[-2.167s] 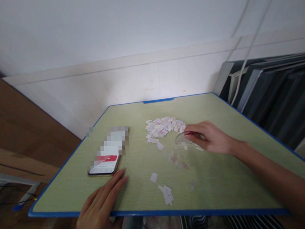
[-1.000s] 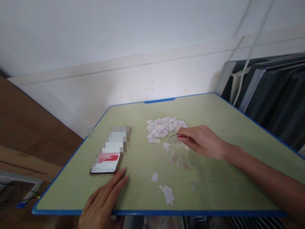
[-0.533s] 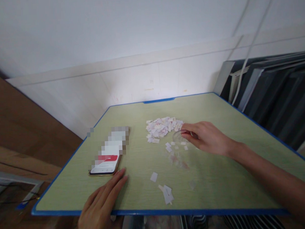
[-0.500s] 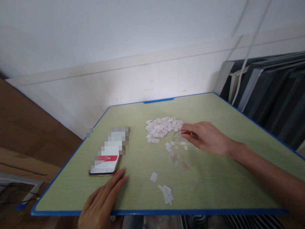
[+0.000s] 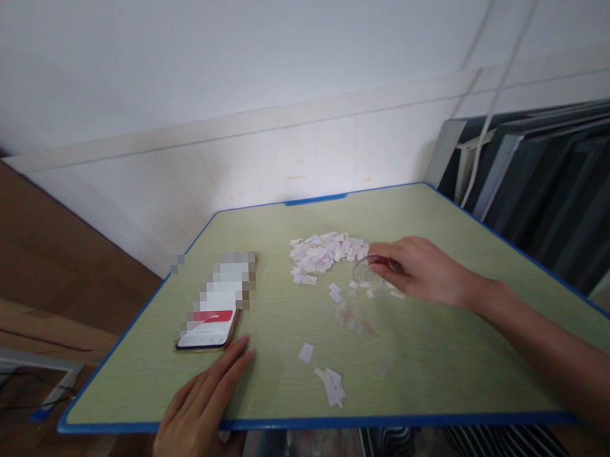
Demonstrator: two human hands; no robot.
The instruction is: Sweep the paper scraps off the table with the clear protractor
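My right hand [image 5: 416, 268] pinches the edge of a clear round piece [image 5: 365, 270], perhaps a plastic lid or disc; its exact kind cannot be made out. It is just right of a heap of small white paper scraps [image 5: 323, 251]. A few loose scraps [image 5: 335, 293] lie below the heap, with some under the clear piece. My left hand [image 5: 205, 398] rests over the table's front edge, fingers stretched out flat and holding nothing. Its fingertips are near the bottom corner of a phone [image 5: 215, 305], whose lit screen is partly blurred out.
The green table [image 5: 454, 356] has a blue rim and stands against a white wall. More paper slips [image 5: 333, 385] lie near its front edge. Dark flat panels [image 5: 557, 160] lean at the right, a pale cable [image 5: 482, 145] hanging before them. A brown board [image 5: 59, 217] is at the left.
My right hand has shifted slightly right with the clear round piece, away from the heap. The left hand stays in place, and the view has moved a little.
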